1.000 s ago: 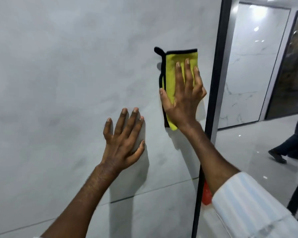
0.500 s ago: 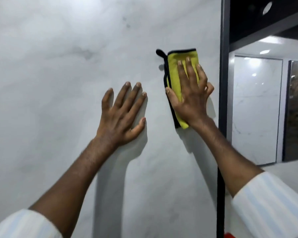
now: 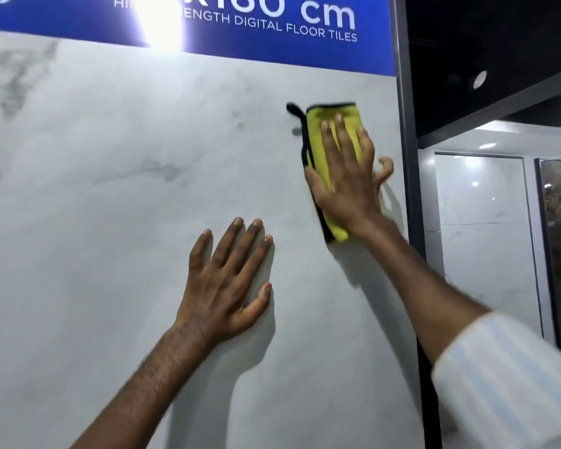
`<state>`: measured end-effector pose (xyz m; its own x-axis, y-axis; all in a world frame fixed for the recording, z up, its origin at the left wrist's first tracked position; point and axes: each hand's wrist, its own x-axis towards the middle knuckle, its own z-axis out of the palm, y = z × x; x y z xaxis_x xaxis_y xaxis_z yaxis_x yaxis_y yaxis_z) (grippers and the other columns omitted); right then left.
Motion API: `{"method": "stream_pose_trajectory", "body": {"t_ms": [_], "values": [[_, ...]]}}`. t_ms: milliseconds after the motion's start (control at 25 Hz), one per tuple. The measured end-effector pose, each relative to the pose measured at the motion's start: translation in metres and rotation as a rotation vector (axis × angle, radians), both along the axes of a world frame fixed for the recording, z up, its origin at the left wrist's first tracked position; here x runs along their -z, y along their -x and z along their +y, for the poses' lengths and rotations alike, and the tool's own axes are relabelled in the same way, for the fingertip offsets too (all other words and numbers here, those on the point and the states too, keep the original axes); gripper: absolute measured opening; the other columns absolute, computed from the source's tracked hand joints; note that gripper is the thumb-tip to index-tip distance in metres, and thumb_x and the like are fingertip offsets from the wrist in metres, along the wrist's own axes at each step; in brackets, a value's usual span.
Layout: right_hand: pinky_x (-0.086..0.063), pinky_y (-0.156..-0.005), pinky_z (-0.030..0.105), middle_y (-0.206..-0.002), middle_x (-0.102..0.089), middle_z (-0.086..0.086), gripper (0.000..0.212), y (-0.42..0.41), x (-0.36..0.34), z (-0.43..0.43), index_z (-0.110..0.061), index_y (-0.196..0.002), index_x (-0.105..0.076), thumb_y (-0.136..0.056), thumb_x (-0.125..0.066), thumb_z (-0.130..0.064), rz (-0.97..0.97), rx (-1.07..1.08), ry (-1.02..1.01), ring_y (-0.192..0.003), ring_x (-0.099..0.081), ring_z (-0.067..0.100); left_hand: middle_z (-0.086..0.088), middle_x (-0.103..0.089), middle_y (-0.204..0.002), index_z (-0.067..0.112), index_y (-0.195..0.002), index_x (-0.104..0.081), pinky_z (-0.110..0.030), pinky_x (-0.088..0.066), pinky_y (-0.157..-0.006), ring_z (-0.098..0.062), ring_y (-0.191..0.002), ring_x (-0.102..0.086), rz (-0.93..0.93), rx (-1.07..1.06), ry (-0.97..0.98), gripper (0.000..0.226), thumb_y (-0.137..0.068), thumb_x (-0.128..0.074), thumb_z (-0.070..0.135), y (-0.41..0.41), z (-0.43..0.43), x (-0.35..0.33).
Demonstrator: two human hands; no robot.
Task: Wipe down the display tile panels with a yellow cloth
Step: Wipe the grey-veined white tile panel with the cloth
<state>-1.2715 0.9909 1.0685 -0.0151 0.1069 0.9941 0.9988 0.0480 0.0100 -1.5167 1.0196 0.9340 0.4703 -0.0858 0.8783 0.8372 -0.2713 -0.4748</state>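
A large white marble-look tile panel (image 3: 117, 196) stands upright and fills most of the view. A folded yellow cloth (image 3: 318, 147) with black edging lies flat against its upper right part, near the dark frame. My right hand (image 3: 347, 186) presses the cloth to the tile with straight fingers; the little finger curls off the cloth's right side. My left hand (image 3: 227, 280) rests flat on the bare tile, lower and to the left of the cloth, fingers spread.
A blue sign (image 3: 240, 24) with white lettering caps the panel. A dark metal frame post (image 3: 408, 176) runs down the panel's right edge. Beyond it stand more glossy tile panels (image 3: 483, 234) under ceiling lights.
Both hands and the cloth have moved up the panel and the view has tilted upward, so the blue sign now shows. The floor, the lower tile joint and the walking person have left the view.
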Motion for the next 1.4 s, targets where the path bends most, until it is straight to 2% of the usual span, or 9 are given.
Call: {"method": "stream_pose_trajectory", "body": {"t_ms": [120,200,320,480,800,880,1080,1280,1400], "values": [[-0.016,-0.115,0.066,-0.175,-0.002,-0.006,0.077,0.001,-0.082,-0.001,-0.033,-0.167,-0.010,-0.101,-0.042,-0.058,0.038,-0.054,0.033,-0.160,-0.002,0.027,-0.009,-0.030,-0.169,0.014,-0.158,-0.043,-0.066,-0.027,-0.117,-0.032,-0.157,-0.026,0.016,0.014,-0.003,0.070,-0.098,-0.046,0.048,0.000,0.000,0.000],[-0.018,-0.115,0.064,-0.175,-0.002,-0.005,0.079,0.002,-0.100,0.001,-0.032,-0.167,-0.009,-0.101,-0.043,-0.058,0.035,-0.073,0.029,-0.160,-0.001,0.027,-0.008,-0.032,-0.169,0.015,-0.156,-0.046,-0.063,-0.027,-0.116,-0.031,-0.156,-0.030,0.040,0.056,0.002,0.069,-0.096,-0.049,0.048,0.002,-0.005,-0.004],[-0.022,-0.112,0.062,-0.175,-0.003,-0.005,0.080,0.003,-0.059,0.002,-0.032,-0.167,-0.011,-0.099,-0.042,-0.059,0.000,-0.072,-0.004,-0.160,-0.001,0.026,-0.006,-0.030,-0.170,0.018,-0.156,-0.048,-0.061,-0.024,-0.116,-0.030,-0.157,-0.029,0.042,0.036,-0.024,0.068,-0.096,-0.050,0.050,0.015,-0.015,-0.020],[-0.027,-0.106,0.060,-0.175,-0.008,-0.004,0.082,0.004,-0.001,0.007,-0.031,-0.166,-0.017,-0.094,-0.042,-0.062,-0.054,-0.057,-0.024,-0.160,-0.007,0.027,-0.009,-0.023,-0.172,0.016,-0.160,-0.039,-0.063,-0.021,-0.117,-0.032,-0.159,-0.021,-0.049,-0.081,-0.099,0.069,-0.100,-0.044,0.049,0.034,-0.007,-0.057],[-0.021,-0.112,0.060,-0.175,-0.005,-0.004,0.081,0.052,-0.140,0.008,-0.031,-0.167,-0.012,-0.099,-0.043,-0.062,-0.039,-0.114,0.001,-0.160,-0.002,0.028,-0.008,-0.028,-0.170,0.014,-0.160,-0.038,-0.064,-0.027,-0.120,-0.032,-0.159,-0.022,-0.081,-0.080,-0.092,0.066,-0.103,-0.038,0.046,0.034,0.007,-0.053],[-0.022,-0.112,0.061,-0.175,-0.008,-0.003,0.079,0.050,-0.119,0.009,-0.030,-0.167,-0.015,-0.099,-0.041,-0.061,-0.076,-0.131,-0.038,-0.160,-0.004,0.028,-0.008,-0.027,-0.170,0.014,-0.161,-0.037,-0.063,-0.026,-0.121,-0.031,-0.159,-0.021,-0.084,-0.061,-0.086,0.065,-0.104,-0.039,0.045,0.032,0.006,-0.052],[-0.029,-0.105,0.061,-0.174,-0.015,-0.002,0.077,0.057,0.025,0.012,-0.029,-0.165,-0.024,-0.097,-0.047,-0.057,-0.078,-0.078,-0.097,-0.159,-0.013,0.029,-0.010,-0.025,-0.171,0.012,-0.162,-0.035,-0.063,-0.023,-0.123,-0.032,-0.160,-0.019,-0.097,-0.076,-0.063,0.066,-0.105,-0.038,0.046,0.034,0.007,-0.048],[-0.025,-0.112,0.060,-0.175,-0.006,-0.004,0.079,0.086,-0.089,-0.003,-0.032,-0.167,-0.014,-0.099,-0.043,-0.060,-0.062,-0.076,0.011,-0.160,-0.005,0.028,-0.009,-0.026,-0.171,0.012,-0.160,-0.039,-0.063,-0.020,-0.124,-0.032,-0.160,-0.019,0.014,0.030,0.008,0.070,-0.100,-0.045,0.048,0.048,0.001,-0.042],[-0.025,-0.114,0.059,-0.175,-0.007,-0.003,0.080,0.092,-0.095,0.002,-0.031,-0.167,-0.013,-0.099,-0.042,-0.061,-0.021,-0.064,0.012,-0.160,-0.005,0.028,-0.007,-0.029,-0.170,0.014,-0.159,-0.042,-0.066,-0.021,-0.122,-0.030,-0.159,-0.023,0.075,0.031,0.041,0.071,-0.098,-0.046,0.050,0.084,-0.002,-0.003]]}}
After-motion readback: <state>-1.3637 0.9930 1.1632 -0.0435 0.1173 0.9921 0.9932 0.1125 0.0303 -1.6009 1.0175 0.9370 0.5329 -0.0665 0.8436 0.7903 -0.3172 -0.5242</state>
